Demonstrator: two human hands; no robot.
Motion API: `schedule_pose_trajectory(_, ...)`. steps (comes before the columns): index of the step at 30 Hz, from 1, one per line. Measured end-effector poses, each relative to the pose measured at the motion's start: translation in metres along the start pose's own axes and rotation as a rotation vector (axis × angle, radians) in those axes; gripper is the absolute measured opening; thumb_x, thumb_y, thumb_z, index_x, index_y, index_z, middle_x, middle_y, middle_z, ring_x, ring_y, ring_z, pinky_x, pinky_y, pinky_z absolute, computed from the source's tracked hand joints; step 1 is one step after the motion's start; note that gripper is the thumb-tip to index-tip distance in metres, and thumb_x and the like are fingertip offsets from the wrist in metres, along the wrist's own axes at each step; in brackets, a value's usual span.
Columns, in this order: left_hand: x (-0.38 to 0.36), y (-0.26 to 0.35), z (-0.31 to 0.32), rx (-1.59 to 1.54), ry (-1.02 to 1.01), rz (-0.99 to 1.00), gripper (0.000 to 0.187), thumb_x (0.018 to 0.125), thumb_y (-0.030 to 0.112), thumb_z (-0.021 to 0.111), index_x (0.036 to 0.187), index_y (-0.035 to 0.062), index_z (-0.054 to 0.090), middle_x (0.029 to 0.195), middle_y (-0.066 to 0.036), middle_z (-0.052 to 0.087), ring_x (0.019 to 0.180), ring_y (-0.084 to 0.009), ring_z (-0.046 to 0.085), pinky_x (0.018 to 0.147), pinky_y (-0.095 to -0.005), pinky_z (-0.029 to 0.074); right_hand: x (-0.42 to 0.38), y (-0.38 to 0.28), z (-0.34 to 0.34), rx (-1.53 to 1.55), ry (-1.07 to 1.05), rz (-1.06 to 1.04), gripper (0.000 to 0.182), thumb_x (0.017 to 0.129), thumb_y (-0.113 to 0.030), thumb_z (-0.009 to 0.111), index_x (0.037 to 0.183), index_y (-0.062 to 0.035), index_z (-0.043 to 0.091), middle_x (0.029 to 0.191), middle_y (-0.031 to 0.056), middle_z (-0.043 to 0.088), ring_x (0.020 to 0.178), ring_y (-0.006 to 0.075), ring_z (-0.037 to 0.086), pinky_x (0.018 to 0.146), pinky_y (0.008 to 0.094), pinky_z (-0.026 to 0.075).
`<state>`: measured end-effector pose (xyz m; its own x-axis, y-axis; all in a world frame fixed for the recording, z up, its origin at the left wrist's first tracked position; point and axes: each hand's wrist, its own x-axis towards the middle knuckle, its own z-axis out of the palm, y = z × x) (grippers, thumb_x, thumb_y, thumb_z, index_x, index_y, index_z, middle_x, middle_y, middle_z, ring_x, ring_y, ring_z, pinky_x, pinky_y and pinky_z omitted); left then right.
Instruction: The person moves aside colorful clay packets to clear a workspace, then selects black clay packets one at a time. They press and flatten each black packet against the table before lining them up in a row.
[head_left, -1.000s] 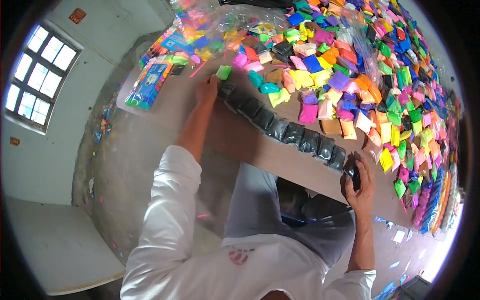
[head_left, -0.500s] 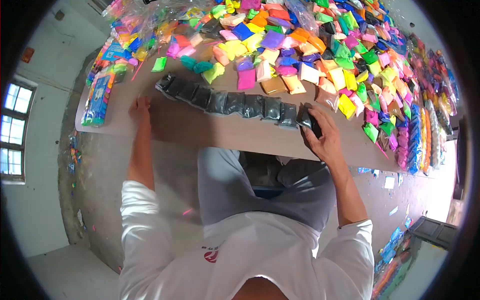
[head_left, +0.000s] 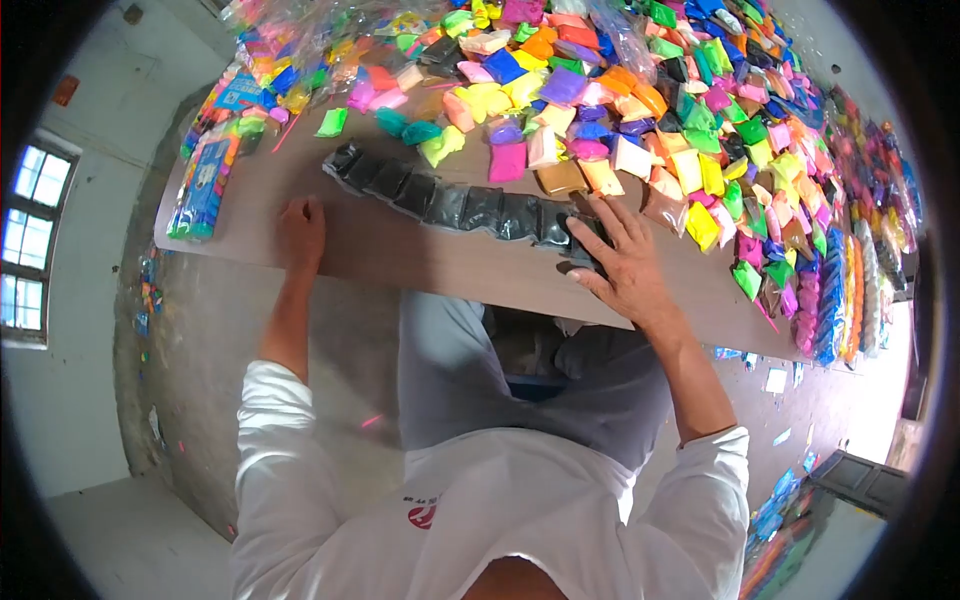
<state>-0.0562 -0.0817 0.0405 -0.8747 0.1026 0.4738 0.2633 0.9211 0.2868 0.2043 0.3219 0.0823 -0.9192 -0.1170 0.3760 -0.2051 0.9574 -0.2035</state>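
Observation:
A curved row of small black packets [head_left: 463, 207], side by side in clear wrap, lies across the brown table. My right hand [head_left: 622, 262] rests over the right end of this row, fingers spread and touching the last packets, which it partly covers. On the left, near the front edge, my left hand [head_left: 303, 232] sits closed on the tabletop, apart from the row. Whatever its curled fingers hold, if anything, is hidden.
Loose packets in many colours [head_left: 600, 110] are heaped along the back and right of the table [head_left: 400, 255]. A wrapped multicolour pack [head_left: 203, 190] lies at the left edge. Long wrapped strips [head_left: 832, 290] stand at the right end.
My right hand has shifted slightly left and opened from its grip on the end black packet, now lying spread over the row's end. My left hand stays closed, with little movement.

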Motion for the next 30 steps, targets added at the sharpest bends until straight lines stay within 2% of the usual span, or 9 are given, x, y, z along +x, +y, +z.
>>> schedule_pose_trajectory(2, 0.001, -0.006, 0.004, 0.047, -0.031, -0.031, 0.029, 0.093, 0.027, 0.055, 0.086, 0.0013, 0.067, 0.089, -0.018, 0.063, 0.084, -0.0367, 0.06, 0.073, -0.0466, 0.048, 0.008, 0.002, 0.008, -0.047, -0.005, -0.044, 0.055, 0.084, -0.043, 0.064, 0.133, -0.0193, 0.056, 0.143, 0.0128, 0.044, 0.133, 0.0348, 0.038, 0.104, 0.0508, 0.034)
schedule_pose_trajectory(7, -0.002, -0.003, 0.001, -0.065, 0.012, 0.025, 0.025, 0.09, 0.024, 0.057, 0.083, 0.0008, 0.065, 0.085, -0.018, 0.062, 0.081, -0.0365, 0.061, 0.073, -0.0467, 0.048, 0.019, 0.007, 0.016, -0.041, 0.003, -0.064, 0.047, 0.087, -0.039, 0.062, 0.129, -0.0178, 0.059, 0.14, 0.0111, 0.048, 0.131, 0.033, 0.041, 0.1, 0.0478, 0.038)
schedule_pose_trajectory(14, 0.0, -0.016, 0.014, 0.039, 0.012, 0.048, 0.032, 0.093, 0.029, 0.054, 0.083, 0.0005, 0.062, 0.087, -0.019, 0.061, 0.086, -0.0374, 0.06, 0.077, -0.0487, 0.045, 0.028, 0.021, 0.022, 0.024, 0.039, -0.063, 0.043, 0.086, -0.03, 0.066, 0.125, -0.0131, 0.062, 0.141, 0.0121, 0.047, 0.136, 0.0326, 0.037, 0.109, 0.0484, 0.033)
schedule_pose_trajectory(16, 0.002, -0.035, 0.034, 0.062, 0.138, 0.192, 0.025, 0.091, 0.021, 0.055, 0.079, 0.0008, 0.063, 0.08, -0.019, 0.061, 0.081, -0.0393, 0.059, 0.071, -0.0488, 0.045, 0.028, 0.028, 0.025, 0.033, 0.085, -0.163, 0.049, 0.085, -0.031, 0.067, 0.129, -0.0117, 0.059, 0.143, 0.0148, 0.046, 0.135, 0.0345, 0.038, 0.107, 0.0472, 0.035)
schedule_pose_trajectory(18, 0.007, -0.05, 0.044, -0.027, 0.049, 0.093, 0.027, 0.092, 0.022, 0.054, 0.079, -0.0005, 0.061, 0.078, -0.02, 0.059, 0.081, -0.0401, 0.058, 0.072, -0.0488, 0.044, 0.023, 0.019, 0.019, 0.035, 0.122, -0.13, 0.047, 0.085, -0.034, 0.067, 0.127, -0.0121, 0.06, 0.141, 0.015, 0.047, 0.136, 0.0337, 0.037, 0.109, 0.0476, 0.033)
schedule_pose_trajectory(20, 0.003, -0.022, 0.018, -0.029, -0.056, -0.03, 0.03, 0.093, 0.025, 0.053, 0.081, -0.0019, 0.059, 0.078, -0.02, 0.058, 0.08, -0.0393, 0.057, 0.071, -0.0489, 0.044, 0.024, 0.018, 0.018, 0.055, 0.165, -0.117, 0.046, 0.085, -0.036, 0.066, 0.125, -0.0125, 0.062, 0.14, 0.0152, 0.048, 0.137, 0.0328, 0.036, 0.11, 0.048, 0.031)
schedule_pose_trajectory(22, 0.002, -0.023, 0.02, -0.028, -0.023, 0.028, 0.031, 0.094, 0.025, 0.052, 0.081, -0.0022, 0.059, 0.08, -0.019, 0.057, 0.079, -0.039, 0.056, 0.071, -0.0487, 0.044, 0.021, 0.019, 0.022, 0.041, 0.079, -0.128, 0.05, 0.087, -0.043, 0.063, 0.127, -0.0123, 0.06, 0.14, 0.0149, 0.048, 0.137, 0.0328, 0.036, 0.112, 0.0482, 0.029)
schedule_pose_trajectory(26, 0.004, -0.023, 0.019, 0.076, -0.018, 0.047, 0.032, 0.096, 0.026, 0.05, 0.083, -0.002, 0.059, 0.086, -0.019, 0.058, 0.084, -0.0383, 0.057, 0.074, -0.0487, 0.044, 0.02, 0.019, 0.016, 0.028, 0.161, -0.13, 0.055, 0.087, -0.047, 0.06, 0.128, -0.0105, 0.059, 0.141, 0.0154, 0.047, 0.135, 0.0329, 0.038, 0.11, 0.0477, 0.03)
schedule_pose_trajectory(30, 0.002, -0.017, 0.014, 0.067, -0.029, 0.033, 0.031, 0.096, 0.026, 0.05, 0.085, -0.0019, 0.059, 0.089, -0.019, 0.059, 0.087, -0.0389, 0.057, 0.076, -0.0496, 0.043, 0.009, 0.03, 0.01, 0.072, 0.391, 0.011, 0.041, 0.083, -0.028, 0.068, 0.116, -0.0045, 0.061, 0.13, 0.017, 0.054, 0.124, 0.0346, 0.048, 0.101, 0.0473, 0.038)
